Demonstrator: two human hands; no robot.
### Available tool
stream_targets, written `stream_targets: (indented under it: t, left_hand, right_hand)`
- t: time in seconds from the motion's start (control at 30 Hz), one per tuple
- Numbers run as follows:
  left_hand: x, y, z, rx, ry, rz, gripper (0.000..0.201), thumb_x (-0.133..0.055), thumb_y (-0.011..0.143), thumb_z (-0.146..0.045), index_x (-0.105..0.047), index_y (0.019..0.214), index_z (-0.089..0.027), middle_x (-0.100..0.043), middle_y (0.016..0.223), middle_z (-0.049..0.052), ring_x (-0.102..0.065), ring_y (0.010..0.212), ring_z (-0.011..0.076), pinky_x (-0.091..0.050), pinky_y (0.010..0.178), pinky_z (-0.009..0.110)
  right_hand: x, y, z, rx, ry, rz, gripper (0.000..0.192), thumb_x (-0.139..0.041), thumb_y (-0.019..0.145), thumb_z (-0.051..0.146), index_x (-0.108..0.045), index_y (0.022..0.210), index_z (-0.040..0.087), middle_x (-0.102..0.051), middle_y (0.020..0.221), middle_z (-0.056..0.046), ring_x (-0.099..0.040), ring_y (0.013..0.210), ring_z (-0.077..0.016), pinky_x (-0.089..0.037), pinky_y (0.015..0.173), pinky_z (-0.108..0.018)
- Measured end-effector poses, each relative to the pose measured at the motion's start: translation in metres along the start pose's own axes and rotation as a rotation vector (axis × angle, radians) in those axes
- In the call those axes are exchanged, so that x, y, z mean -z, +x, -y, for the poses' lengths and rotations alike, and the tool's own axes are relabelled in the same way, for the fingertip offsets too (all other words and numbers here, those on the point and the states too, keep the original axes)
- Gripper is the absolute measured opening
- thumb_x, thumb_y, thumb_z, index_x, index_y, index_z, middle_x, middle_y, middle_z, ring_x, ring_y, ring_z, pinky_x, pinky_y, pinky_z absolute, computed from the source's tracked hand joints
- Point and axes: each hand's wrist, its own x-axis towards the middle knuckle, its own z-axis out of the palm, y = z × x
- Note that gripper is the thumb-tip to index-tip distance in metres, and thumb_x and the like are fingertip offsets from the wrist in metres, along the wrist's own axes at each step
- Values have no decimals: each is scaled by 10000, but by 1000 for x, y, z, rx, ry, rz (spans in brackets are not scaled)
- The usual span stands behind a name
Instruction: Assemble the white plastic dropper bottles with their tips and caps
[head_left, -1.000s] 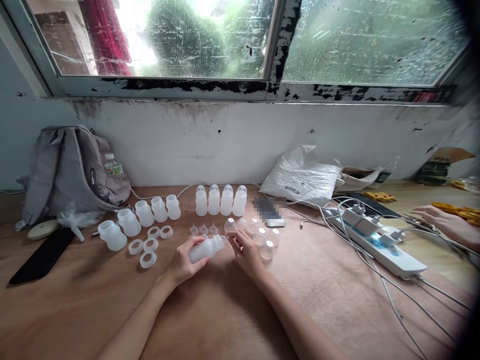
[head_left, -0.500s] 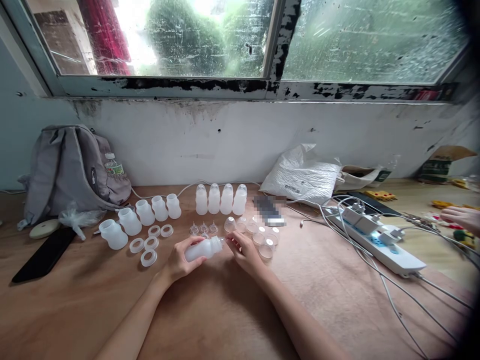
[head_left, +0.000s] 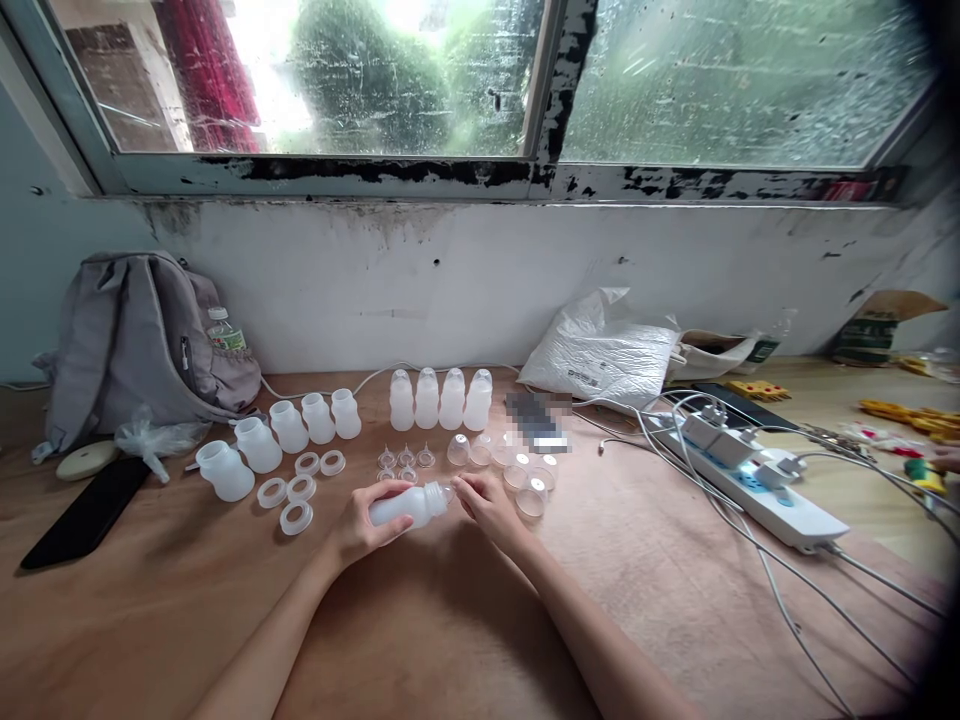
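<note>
Frosted white plastic in the left hand [head_left: 367, 520]: a bottle [head_left: 405, 507], tilted low over the middle of the desk [head_left: 420, 630], neck toward roughly 3 o'clock, fingers curled behind and thumb pressed in front. At the neck, with fingertips drawn together, the right hand [head_left: 489, 503], pinching a clear nipple [head_left: 444, 494]. Cannot tell whether touching the desk underneath or held just above. Around the bottle, by the clock: at 12, just beyond the left hand, loose nipples [head_left: 406, 459], front ones partly hidden; past those, toward 1, four capped bottles [head_left: 427, 403] upright in a row; at 9, five rings [head_left: 301, 499] lying flat; at 10, five open bottles [head_left: 289, 430] in a curved line, with a grey backpack [head_left: 112, 340] farther out; near 3, beside the right hand, clustered clear caps [head_left: 532, 499]; at 2, a silver bag [head_left: 607, 350]; well apart at 3, a power strip [head_left: 806, 517].
</note>
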Motion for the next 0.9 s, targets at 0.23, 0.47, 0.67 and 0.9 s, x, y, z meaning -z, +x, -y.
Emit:
stream_targets:
  t: [0.23,0.47,0.67,0.9]
  left_hand:
    - [0,3,-4,158,-378,25,388,-544,739,-394,-587,1021,-130,-629,908,78,-569,790,192,-436,612,236]
    - [-8,3,-11,223,-455,95,450,-610,687,-408,-567,1037,-128,-622,861,74,-569,722,173,-432,596,239]
    - [-16,3,-15,173,-335,19,472,-688,607,-363,-587,996,-116,-622,847,61,-550,732,172,-422,619,244]
    - [-23,-1,-22,157,-211,-28,442,-659,625,-391,-605,992,-150,-624,809,32,-542,698,168,-412,590,239]
  right_hand:
    - [3,-3,16,-50,319,17,304,-596,723,383,-543,971,216,-540,757,2,-503,611,-110,-408,523,-224]
    - [-4,-7,23,-105,413,159,327,-664,665,374,-575,934,209,-584,872,-17,-546,807,-171,-433,747,-313]
    - [-8,-8,23,-106,399,49,308,-633,680,436,-588,873,199,-594,838,-19,-547,816,-191,-433,739,-315]
    - [-12,-9,27,-123,435,-6,290,-662,656,423,-602,817,189,-611,831,-29,-553,824,-199,-429,739,-308]
